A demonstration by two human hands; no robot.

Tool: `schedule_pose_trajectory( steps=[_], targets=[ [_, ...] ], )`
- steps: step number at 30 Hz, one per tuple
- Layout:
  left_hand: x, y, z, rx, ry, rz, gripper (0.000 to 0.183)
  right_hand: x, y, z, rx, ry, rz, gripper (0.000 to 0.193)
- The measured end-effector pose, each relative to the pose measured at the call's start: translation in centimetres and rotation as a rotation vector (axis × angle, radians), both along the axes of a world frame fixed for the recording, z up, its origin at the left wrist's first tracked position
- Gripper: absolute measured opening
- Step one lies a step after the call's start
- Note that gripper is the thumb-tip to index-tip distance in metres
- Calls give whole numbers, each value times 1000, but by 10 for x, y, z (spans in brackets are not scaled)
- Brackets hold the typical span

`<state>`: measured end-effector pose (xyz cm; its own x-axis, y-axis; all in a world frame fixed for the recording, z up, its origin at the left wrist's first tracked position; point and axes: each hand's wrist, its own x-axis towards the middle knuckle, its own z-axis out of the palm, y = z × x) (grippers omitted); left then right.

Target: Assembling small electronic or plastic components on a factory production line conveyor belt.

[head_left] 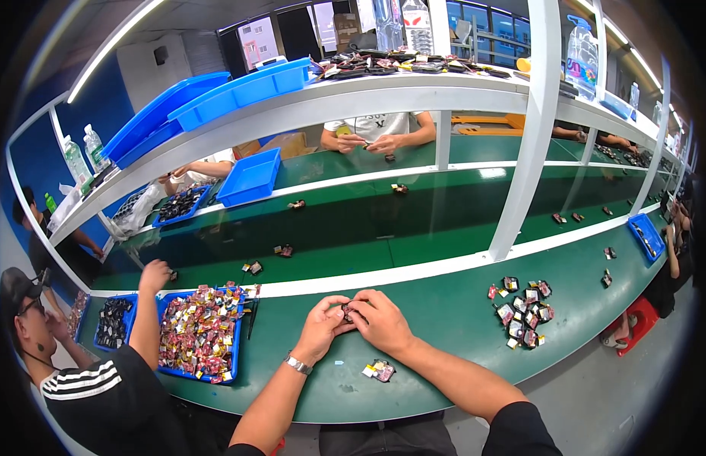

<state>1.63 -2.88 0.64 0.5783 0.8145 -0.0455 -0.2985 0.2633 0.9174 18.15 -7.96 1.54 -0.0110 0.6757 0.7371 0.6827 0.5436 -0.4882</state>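
Observation:
Above the green tabletop (436,319) my two hands meet around a small dark and reddish circuit-board assembly (348,312). My left hand (322,327), with a watch at the wrist, grips it from the left. My right hand (381,321) has its fingers closed on the other side, and they partly cover the piece. Just below my hands lies another small assembly (382,370) with red, black, white and yellow parts. Off to the right sits a loose group of similar assemblies (524,311).
Left of my hands, a blue tray (237,346) is heaped with these assemblies; a smaller blue tray (132,323) holds black parts. A co-worker (102,380) reaches beyond them. White posts (524,144) and an overhead shelf (353,99) stand ahead, before a dark green belt (353,243) carrying scattered pieces.

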Motion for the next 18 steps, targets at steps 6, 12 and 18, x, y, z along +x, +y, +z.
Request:
schedule_pose_trajectory(
  steps=[6,12,18],
  targets=[
    [0,-1,-1,1,13,-1,26,-1,-1,-3,28,-39,-31,15],
    [1,-1,-2,9,12,11,26,-3,1,-7,72,-52,-56,11],
    [0,0,-4,7,21,9,26,-5,1,-7,61,-36,-67,9]
  ],
)
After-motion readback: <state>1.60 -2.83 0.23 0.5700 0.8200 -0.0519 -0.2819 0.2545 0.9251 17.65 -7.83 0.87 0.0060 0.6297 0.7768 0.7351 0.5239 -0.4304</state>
